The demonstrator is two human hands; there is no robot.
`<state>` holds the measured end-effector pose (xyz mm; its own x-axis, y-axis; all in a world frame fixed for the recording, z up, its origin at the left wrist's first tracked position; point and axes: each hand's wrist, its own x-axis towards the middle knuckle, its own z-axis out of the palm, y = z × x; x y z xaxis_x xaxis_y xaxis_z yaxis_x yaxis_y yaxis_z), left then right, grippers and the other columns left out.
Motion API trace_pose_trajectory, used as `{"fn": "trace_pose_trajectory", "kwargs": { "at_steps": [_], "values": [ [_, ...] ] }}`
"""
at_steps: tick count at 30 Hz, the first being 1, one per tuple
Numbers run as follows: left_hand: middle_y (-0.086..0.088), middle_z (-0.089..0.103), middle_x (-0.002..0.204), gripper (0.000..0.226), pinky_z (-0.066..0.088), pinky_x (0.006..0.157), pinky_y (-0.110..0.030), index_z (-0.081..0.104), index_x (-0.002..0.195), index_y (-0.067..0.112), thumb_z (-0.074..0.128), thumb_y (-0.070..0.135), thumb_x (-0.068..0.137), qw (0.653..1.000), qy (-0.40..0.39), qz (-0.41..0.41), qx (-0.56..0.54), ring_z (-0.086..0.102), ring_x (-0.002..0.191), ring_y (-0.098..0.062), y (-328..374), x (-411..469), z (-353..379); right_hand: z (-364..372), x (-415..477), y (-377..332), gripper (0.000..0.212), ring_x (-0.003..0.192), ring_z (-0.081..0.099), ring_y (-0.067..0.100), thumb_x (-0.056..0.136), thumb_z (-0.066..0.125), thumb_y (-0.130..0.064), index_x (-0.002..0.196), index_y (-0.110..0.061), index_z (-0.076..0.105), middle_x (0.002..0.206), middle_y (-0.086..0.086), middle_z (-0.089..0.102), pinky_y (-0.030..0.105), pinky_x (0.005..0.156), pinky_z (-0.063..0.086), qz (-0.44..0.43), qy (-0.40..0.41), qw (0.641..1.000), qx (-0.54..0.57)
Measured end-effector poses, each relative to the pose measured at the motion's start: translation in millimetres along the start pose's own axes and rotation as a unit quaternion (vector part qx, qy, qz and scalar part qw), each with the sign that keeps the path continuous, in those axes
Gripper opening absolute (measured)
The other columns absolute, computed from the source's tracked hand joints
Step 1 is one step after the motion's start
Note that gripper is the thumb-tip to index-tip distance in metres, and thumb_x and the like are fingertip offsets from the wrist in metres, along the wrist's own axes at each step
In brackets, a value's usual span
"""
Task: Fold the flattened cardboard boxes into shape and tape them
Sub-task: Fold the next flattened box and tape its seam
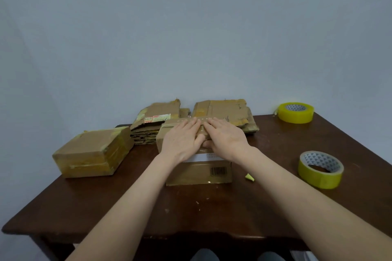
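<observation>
A brown cardboard box (198,172) with a barcode on its near face stands at the middle of the dark wooden table (148,207). My left hand (182,141) and my right hand (224,136) lie flat side by side on its top flaps, fingers stretched and pointing away, pressing them down. Neither hand grips anything. Behind the box lie two piles of flattened cardboard boxes, one (152,122) at the left and one (229,112) at the right. A folded box wrapped in yellowish tape (93,151) rests at the left.
Two rolls of yellow tape are on the right side: one (296,112) at the far corner, one (320,168) nearer. A small yellow tape scrap (249,177) lies right of the box. A plain pale wall stands behind the table.
</observation>
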<state>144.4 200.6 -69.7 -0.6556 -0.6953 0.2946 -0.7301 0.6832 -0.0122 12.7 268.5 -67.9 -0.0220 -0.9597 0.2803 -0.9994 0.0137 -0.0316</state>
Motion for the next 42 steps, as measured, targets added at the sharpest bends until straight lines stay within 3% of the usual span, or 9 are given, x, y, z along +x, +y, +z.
{"fn": "trace_pose_trajectory", "kwargs": {
  "at_steps": [6, 10, 18, 22, 26, 31, 35, 39, 42],
  "values": [
    [0.001, 0.016, 0.159, 0.055, 0.01, 0.118, -0.031, 0.02, 0.152, 0.018, 0.023, 0.04, 0.101, 1.0, 0.007, 0.011, -0.007, 0.014, 0.146, -0.016, 32, 15, 4, -10, -24, 25, 0.051, 0.147, 0.02, 0.023, 0.101, 0.045, -0.029, 0.149, -0.017, 0.032, 0.158, 0.002, 0.025, 0.036, 0.117, 0.022, 0.068, 0.026, 0.995, 0.074],
    [0.0, 0.032, 0.154, 0.05, 0.022, 0.114, -0.032, 0.036, 0.147, 0.02, 0.026, 0.036, 0.101, 0.998, 0.041, -0.008, -0.039, 0.028, 0.142, -0.017, 36, 17, 4, -16, -61, 61, 0.037, 0.123, 0.048, 0.026, 0.098, 0.04, -0.013, 0.134, -0.017, 0.048, 0.138, 0.003, 0.044, 0.039, 0.092, 0.045, 0.187, 0.127, 0.966, 0.129],
    [-0.007, 0.058, 0.132, 0.04, 0.044, 0.086, -0.038, 0.054, 0.13, 0.019, 0.031, 0.027, 0.098, 0.991, 0.108, -0.048, -0.058, 0.054, 0.115, -0.028, 48, 12, 2, -21, -132, 122, 0.036, 0.127, 0.044, 0.032, 0.097, 0.043, -0.015, 0.132, -0.012, 0.051, 0.138, 0.012, 0.049, 0.042, 0.096, 0.042, 0.366, -0.075, 0.927, 0.037],
    [-0.006, 0.054, 0.137, 0.042, 0.044, 0.09, -0.038, 0.051, 0.133, 0.02, 0.029, 0.027, 0.099, 0.992, 0.107, -0.043, -0.053, 0.051, 0.12, -0.027, 48, 11, 1, -11, -146, 127, 0.034, 0.128, 0.046, 0.032, 0.094, 0.044, -0.013, 0.127, -0.016, 0.055, 0.139, 0.01, 0.049, 0.039, 0.099, 0.04, 0.353, -0.154, 0.923, 0.013],
    [-0.003, 0.045, 0.145, 0.044, 0.041, 0.097, -0.037, 0.046, 0.139, 0.022, 0.026, 0.029, 0.1, 0.994, 0.094, -0.039, -0.05, 0.044, 0.129, -0.023, 45, 11, 3, -1, -135, 121, 0.021, 0.092, 0.056, 0.031, 0.088, 0.046, -0.01, 0.07, -0.018, 0.055, 0.1, 0.009, 0.059, 0.03, 0.07, 0.043, 0.325, -0.114, 0.935, 0.091],
    [-0.002, 0.042, 0.138, 0.046, 0.046, 0.078, -0.033, 0.043, 0.141, 0.032, 0.021, 0.036, 0.1, 0.997, 0.062, -0.043, -0.031, 0.052, 0.115, -0.024, 35, 11, -1, 0, -105, 114, 0.024, 0.107, 0.061, 0.029, 0.095, 0.054, -0.03, 0.11, -0.022, 0.07, 0.115, 0.005, 0.066, 0.035, 0.083, 0.049, 0.329, 0.034, 0.923, 0.197],
    [-0.002, 0.048, 0.13, 0.046, 0.048, 0.085, -0.037, 0.047, 0.137, 0.034, 0.019, 0.035, 0.1, 0.998, 0.044, -0.027, -0.042, 0.053, 0.111, -0.023, 26, 17, -5, -36, -62, 96, 0.022, 0.1, 0.063, 0.02, 0.092, 0.061, -0.029, 0.1, -0.013, 0.073, 0.103, 0.004, 0.071, 0.032, 0.084, 0.047, 0.252, 0.202, 0.867, 0.38],
    [-0.004, 0.059, 0.129, 0.064, 0.04, 0.099, -0.039, 0.055, 0.131, 0.027, 0.01, 0.049, 0.09, 0.977, 0.03, -0.051, -0.206, 0.052, 0.119, -0.026, 17, 22, -14, -71, -18, 67, 0.021, 0.092, 0.061, 0.014, 0.089, 0.065, -0.03, 0.096, -0.013, 0.076, 0.093, 0.0, 0.071, 0.031, 0.082, 0.046, 0.157, 0.228, 0.873, 0.401],
    [-0.001, 0.065, 0.121, 0.064, 0.036, 0.106, -0.041, 0.058, 0.127, 0.021, 0.019, 0.06, 0.095, 0.89, 0.045, -0.113, -0.44, 0.059, 0.111, -0.021, 13, 27, -24, -82, 14, 43, 0.021, 0.089, 0.061, 0.012, 0.087, 0.066, -0.032, 0.094, -0.015, 0.076, 0.087, -0.003, 0.068, 0.027, 0.076, 0.045, 0.104, 0.168, 0.916, 0.348]
  ]
}}
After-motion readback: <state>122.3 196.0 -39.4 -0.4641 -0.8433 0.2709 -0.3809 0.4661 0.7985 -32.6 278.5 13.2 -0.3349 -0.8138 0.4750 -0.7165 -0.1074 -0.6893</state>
